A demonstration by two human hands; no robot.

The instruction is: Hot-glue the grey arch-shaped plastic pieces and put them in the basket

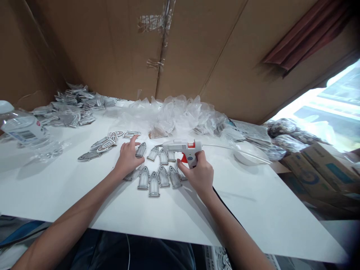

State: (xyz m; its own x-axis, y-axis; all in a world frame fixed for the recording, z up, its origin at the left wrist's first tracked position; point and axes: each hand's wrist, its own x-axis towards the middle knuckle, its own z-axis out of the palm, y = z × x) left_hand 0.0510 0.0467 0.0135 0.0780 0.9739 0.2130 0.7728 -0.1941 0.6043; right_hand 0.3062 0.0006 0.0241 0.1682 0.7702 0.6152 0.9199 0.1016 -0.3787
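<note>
My right hand [201, 172] is wrapped round the handle of a white glue gun [180, 145] with a red trigger. Its nozzle points left, and a long thin glue stick [236, 150] sticks out of the back. My left hand [128, 157] has its thumb and forefinger apart beside a grey arch-shaped piece [141, 150]; whether they touch it I cannot tell. More such pieces lie in a loose ring between my hands, among them a front one [154, 184]. Left of my left hand is a pile of patterned pieces [107, 143].
Crumpled clear plastic bags [185, 114] lie along the back, by a cardboard wall [112, 48]. Bagged pieces [75, 105] and a clear bottle [25, 129] are at the left. A white bowl [250, 155] stands right; cartons [315, 172] are beyond the table edge. A black cord [225, 204] runs beside my right arm.
</note>
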